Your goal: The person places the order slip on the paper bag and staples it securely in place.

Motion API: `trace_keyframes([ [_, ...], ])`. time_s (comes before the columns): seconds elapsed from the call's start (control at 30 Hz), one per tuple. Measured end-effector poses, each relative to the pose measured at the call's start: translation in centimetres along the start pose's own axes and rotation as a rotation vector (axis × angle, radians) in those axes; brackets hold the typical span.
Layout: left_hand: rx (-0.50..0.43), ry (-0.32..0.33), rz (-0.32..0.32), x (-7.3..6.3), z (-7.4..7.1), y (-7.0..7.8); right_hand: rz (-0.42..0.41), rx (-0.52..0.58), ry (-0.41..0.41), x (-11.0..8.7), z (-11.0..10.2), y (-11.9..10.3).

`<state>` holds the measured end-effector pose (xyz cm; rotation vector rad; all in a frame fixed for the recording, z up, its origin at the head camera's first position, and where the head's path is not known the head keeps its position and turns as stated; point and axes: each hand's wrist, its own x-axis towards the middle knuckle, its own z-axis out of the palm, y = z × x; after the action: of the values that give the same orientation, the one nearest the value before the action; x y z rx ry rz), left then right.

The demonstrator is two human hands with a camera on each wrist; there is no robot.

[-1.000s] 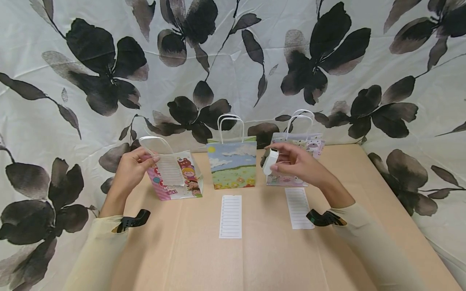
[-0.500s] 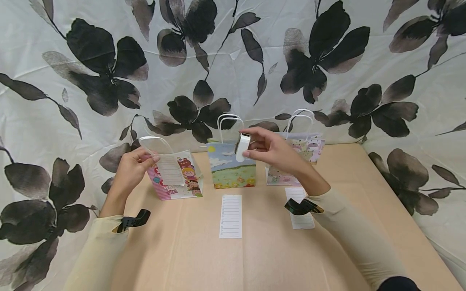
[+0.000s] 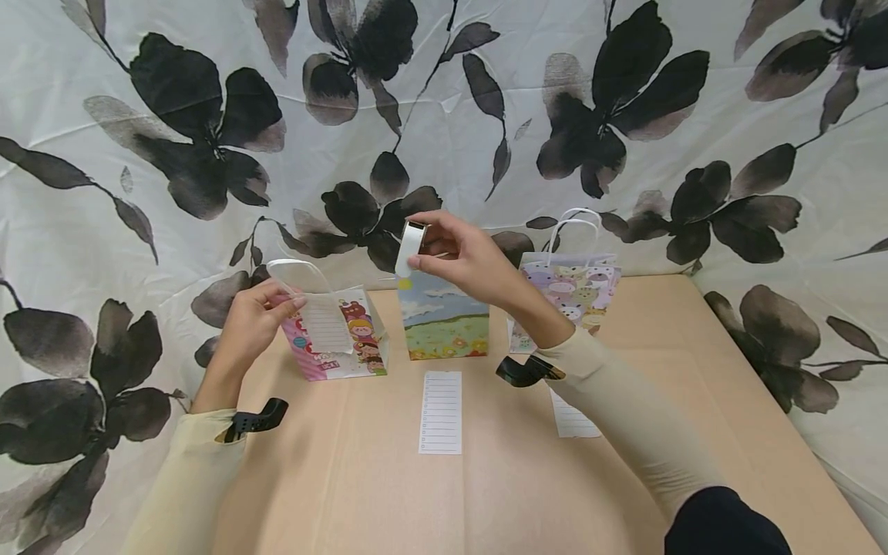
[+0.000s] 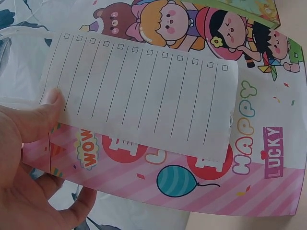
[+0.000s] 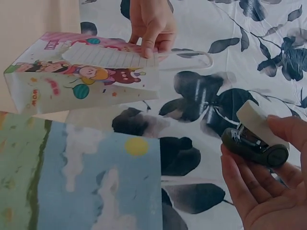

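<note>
My left hand (image 3: 251, 317) pinches a lined checklist slip (image 4: 139, 91) against the top edge of a pink and white cartoon gift bag (image 3: 364, 331). In the left wrist view the thumb presses on the slip, and the other fingers are partly hidden behind the bag. My right hand (image 3: 472, 258) holds a small white and dark stapler (image 5: 256, 139) between thumb and fingers, its jaws apart. In the head view the stapler is in front of the top left corner of a landscape-printed gift bag (image 3: 447, 324), clear of the pink bag.
A purple animal-print gift bag (image 3: 569, 281) stands at the right, partly behind my right arm. One checklist slip (image 3: 440, 412) lies on the table (image 3: 388, 493) before the middle bag; another slip (image 3: 574, 416) is partly covered by my sleeve. A floral cloth (image 3: 472, 139) hangs behind.
My right hand has carried the stapler leftward and slightly up, from the purple bag past the landscape bag's front. My left hand, the slip and the pink bag have stayed in place.
</note>
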<state>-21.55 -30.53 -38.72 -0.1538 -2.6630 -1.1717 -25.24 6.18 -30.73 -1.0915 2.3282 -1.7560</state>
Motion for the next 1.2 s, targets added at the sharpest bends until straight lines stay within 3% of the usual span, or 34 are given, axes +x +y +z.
trace_keyframes([
  [0.17,0.003,0.005,-0.005,0.1,0.1,0.0,-0.024,0.022,0.006,1.9,0.8,-0.4],
  [0.43,-0.012,0.012,-0.013,0.1,0.0,0.2,0.04,0.01,0.023,4.5,2.1,-0.6],
  [0.83,-0.039,0.012,-0.018,0.2,0.2,0.1,0.065,0.215,-0.041,7.4,5.0,0.1],
  [0.97,-0.032,0.009,-0.015,0.1,0.1,0.2,0.054,0.195,-0.029,8.1,6.2,0.3],
  [1.2,-0.023,0.007,-0.027,0.1,0.1,0.3,0.107,0.145,-0.052,9.4,8.1,1.2],
])
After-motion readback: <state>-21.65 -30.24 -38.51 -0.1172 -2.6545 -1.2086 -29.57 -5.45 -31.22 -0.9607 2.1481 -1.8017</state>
